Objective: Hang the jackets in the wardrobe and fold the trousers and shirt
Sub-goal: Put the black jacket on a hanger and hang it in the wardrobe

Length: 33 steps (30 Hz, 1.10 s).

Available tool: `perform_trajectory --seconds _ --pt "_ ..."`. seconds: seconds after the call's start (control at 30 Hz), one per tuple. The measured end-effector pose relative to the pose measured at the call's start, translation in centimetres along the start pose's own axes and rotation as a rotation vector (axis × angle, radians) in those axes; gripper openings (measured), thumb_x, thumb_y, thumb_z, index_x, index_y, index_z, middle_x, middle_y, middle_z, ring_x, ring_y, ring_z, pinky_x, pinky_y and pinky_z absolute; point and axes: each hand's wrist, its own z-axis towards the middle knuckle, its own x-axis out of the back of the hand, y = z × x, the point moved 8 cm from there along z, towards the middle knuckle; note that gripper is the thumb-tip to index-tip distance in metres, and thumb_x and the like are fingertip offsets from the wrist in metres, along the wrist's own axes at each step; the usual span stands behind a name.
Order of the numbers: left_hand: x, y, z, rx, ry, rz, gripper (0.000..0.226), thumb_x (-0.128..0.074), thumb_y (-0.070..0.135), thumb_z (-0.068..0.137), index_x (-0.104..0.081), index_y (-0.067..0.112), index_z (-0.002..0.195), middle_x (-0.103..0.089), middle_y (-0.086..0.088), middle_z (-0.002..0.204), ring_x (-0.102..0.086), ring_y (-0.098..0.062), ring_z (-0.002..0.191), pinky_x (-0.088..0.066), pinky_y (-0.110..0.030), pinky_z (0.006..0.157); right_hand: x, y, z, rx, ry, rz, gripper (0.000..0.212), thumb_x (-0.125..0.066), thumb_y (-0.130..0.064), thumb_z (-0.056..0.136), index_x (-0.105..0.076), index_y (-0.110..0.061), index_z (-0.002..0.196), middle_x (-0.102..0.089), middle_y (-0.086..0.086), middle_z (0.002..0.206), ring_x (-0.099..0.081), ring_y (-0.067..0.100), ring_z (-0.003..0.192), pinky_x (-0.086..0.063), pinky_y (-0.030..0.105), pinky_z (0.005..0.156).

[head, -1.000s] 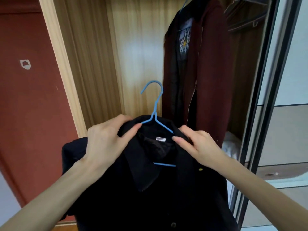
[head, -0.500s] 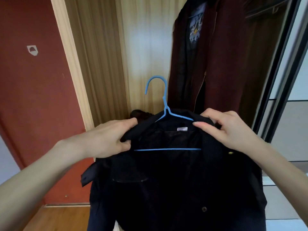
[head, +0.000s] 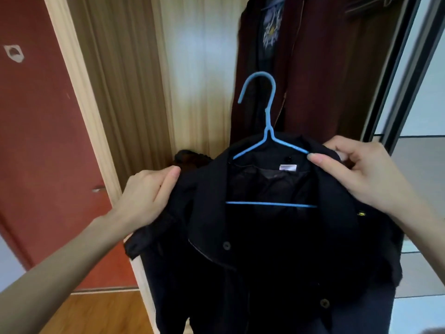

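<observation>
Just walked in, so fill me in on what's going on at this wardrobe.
A person is holding up a black jacket that sits on a blue hanger. The left hand grips one shoulder and the right hand pinches the other. The hanger's hook is free, not yet on any rail. Behind it, a dark red jacket already hangs in the open wardrobe.

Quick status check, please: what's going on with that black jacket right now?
Left hand and right hand grip black jacket shoulders. Jacket on blue hanger, not yet hung. Maroon jacket hangs close behind.
</observation>
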Motion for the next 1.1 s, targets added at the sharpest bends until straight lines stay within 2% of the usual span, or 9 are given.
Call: perform_trajectory --seconds 0.17,0.27,0.4,0.53,0.67,0.77,0.87,1.03,1.1 --pt "2.2 1.1 2.3 -0.058 0.185 -0.114 0.059 -0.024 0.046 0.111 -0.038 0.016 0.062 -0.042 -0.009 0.051 -0.045 -0.023 0.049 -0.034 -0.039 0.053 1.1 0.0 0.3 -0.006 0.084 0.036 0.021 -0.066 -0.031 0.096 -0.062 -0.023 0.077 -0.048 0.009 0.058 -0.041 0.005 0.054 -0.035 0.013 0.055" --pt "2.6 0.2 3.8 0.015 0.173 -0.135 0.081 -0.012 0.057 0.108 -0.048 -0.003 0.069 -0.048 -0.017 0.055 -0.049 -0.029 0.052 -0.038 -0.042 0.057 2.2 -0.4 0.7 0.029 0.136 0.022 0.019 -0.067 -0.029 0.096 -0.061 -0.025 0.078 -0.049 0.010 0.058 -0.040 0.005 0.054 -0.034 0.010 0.056" --pt "2.9 0.6 4.6 -0.104 0.053 -0.085 0.073 -0.008 0.055 0.108 -0.055 0.007 0.081 -0.049 -0.006 0.053 -0.053 -0.022 0.051 -0.044 -0.045 0.058 2.6 -0.5 0.4 0.125 0.110 -0.054 0.017 -0.070 -0.032 0.100 -0.067 -0.026 0.084 -0.048 0.014 0.053 -0.041 0.019 0.053 -0.033 0.017 0.053" --pt "4.8 1.3 6.5 -0.121 0.043 -0.078 0.060 -0.019 0.041 0.112 -0.058 0.014 0.077 -0.052 0.004 0.055 -0.056 -0.015 0.057 -0.041 -0.024 0.062 2.5 -0.1 -0.1 0.185 0.091 -0.125 0.023 -0.066 -0.043 0.095 -0.078 -0.023 0.096 -0.057 0.011 0.053 -0.047 0.024 0.047 -0.038 0.029 0.049" --pt "6.8 0.6 9.3 -0.032 0.162 -0.184 0.057 -0.034 0.031 0.114 -0.051 0.006 0.065 -0.045 0.010 0.055 -0.044 -0.006 0.055 -0.036 -0.017 0.061 0.8 -1.0 -0.3 0.232 0.014 -0.110 0.012 -0.072 -0.035 0.093 -0.078 -0.025 0.097 -0.064 -0.005 0.060 -0.053 0.007 0.048 -0.043 0.022 0.052" --pt "4.7 1.0 10.6 0.038 -0.056 -0.097 0.052 -0.040 0.039 0.111 -0.058 0.016 0.068 -0.058 0.009 0.062 -0.053 -0.008 0.062 -0.046 -0.030 0.071 -0.5 -0.7 -0.3 0.167 0.072 -0.046 0.019 -0.075 -0.019 0.096 -0.068 -0.031 0.083 -0.037 -0.010 0.052 -0.034 0.003 0.048 -0.031 0.014 0.051" --pt "2.4 4.0 8.8 0.091 -0.308 -0.295 0.052 -0.037 0.042 0.111 -0.073 0.018 0.082 -0.072 0.007 0.081 -0.064 -0.006 0.079 -0.047 -0.026 0.083 -1.5 0.3 -0.6 0.027 0.107 0.112 0.019 -0.069 -0.024 0.094 -0.067 -0.026 0.076 -0.036 0.002 0.052 -0.032 0.005 0.052 -0.030 0.020 0.052" --pt "0.0 8.5 5.9 -0.214 -0.346 0.018 0.034 -0.041 0.068 0.100 -0.051 0.035 0.101 -0.061 0.012 0.078 -0.060 -0.009 0.068 -0.047 -0.029 0.064 -3.1 -0.2 -0.3 -0.039 0.016 0.174 0.019 -0.067 -0.035 0.094 -0.069 -0.023 0.079 -0.042 -0.004 0.051 -0.036 0.008 0.051 -0.032 0.024 0.051" --pt "-0.9 8.6 5.1 -0.244 -0.336 -0.050 0.034 -0.041 0.065 0.103 -0.051 0.033 0.100 -0.062 0.006 0.069 -0.061 -0.014 0.060 -0.049 -0.036 0.059 -3.5 -1.1 0.1 -0.026 -0.049 0.190 0.017 -0.067 -0.035 0.095 -0.071 -0.022 0.085 -0.044 -0.003 0.052 -0.040 0.012 0.050 -0.035 0.026 0.050"
